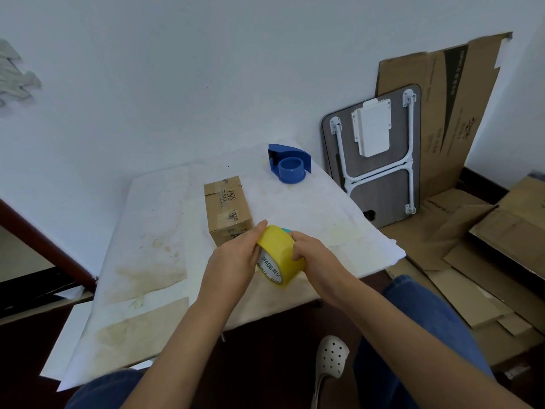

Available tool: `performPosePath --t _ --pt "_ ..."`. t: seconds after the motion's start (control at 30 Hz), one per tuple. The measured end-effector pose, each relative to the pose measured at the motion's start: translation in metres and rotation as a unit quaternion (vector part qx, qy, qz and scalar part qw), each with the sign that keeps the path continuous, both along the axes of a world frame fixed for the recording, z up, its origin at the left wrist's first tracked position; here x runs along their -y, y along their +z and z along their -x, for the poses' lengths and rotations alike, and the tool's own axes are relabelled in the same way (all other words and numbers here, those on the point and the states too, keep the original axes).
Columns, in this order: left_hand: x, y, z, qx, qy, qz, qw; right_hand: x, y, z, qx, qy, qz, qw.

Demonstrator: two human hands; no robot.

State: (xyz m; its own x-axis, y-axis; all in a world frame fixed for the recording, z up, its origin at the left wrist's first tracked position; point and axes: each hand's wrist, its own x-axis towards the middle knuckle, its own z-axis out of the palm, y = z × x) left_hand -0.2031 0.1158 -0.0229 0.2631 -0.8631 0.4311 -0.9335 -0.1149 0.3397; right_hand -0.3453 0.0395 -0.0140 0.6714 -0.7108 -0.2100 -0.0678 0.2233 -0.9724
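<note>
A yellow roll of tape [278, 250] with a white printed core is held above the near part of the low table [153, 231]. My left hand [236, 256] grips the roll from its left side, thumb over the top edge. My right hand [312, 255] holds its right side, fingers curled onto the yellow surface. Just behind the roll stands a small brown cardboard box [227, 208], taped along its top. A blue tape dispenser [289, 163] lies at the table's far right corner, apart from both hands.
The table is covered with stained white paper. A folded lap table [380, 160] leans on the wall at right, with flattened cardboard [442, 119] behind it and more sheets on the floor [486, 261]. My knees and a white shoe [330, 358] are below.
</note>
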Motion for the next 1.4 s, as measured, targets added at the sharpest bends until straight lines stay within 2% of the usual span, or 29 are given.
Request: performPosePath --t 0.17,0.23,0.37,0.8,1.0,1.23,1.4 --pt "-0.004 0.012 0.002 0.134 -0.009 -0.022 0.991 0.001 -0.002 0.004 -0.001 0.057 0.002 0.998" --pt "-0.004 0.015 0.000 0.151 -0.010 -0.025 0.988 0.003 -0.001 0.006 -0.007 0.075 -0.018 0.997" --pt "-0.003 0.015 -0.004 0.136 -0.015 -0.009 0.991 0.008 -0.002 0.008 0.008 0.080 -0.047 0.996" --pt "-0.001 0.019 -0.001 0.097 -0.007 -0.034 0.995 0.003 -0.007 0.002 0.033 0.086 -0.038 0.995" --pt "0.001 0.025 0.001 0.092 0.022 -0.092 0.991 0.003 -0.004 0.000 0.024 0.078 -0.035 0.996" --pt "0.004 0.033 -0.006 0.050 0.017 -0.106 0.993 -0.004 -0.006 -0.001 0.040 0.072 -0.021 0.996" --pt "0.000 0.024 -0.021 -0.161 0.042 -0.050 0.985 0.001 -0.005 0.002 0.056 0.063 0.000 0.996"
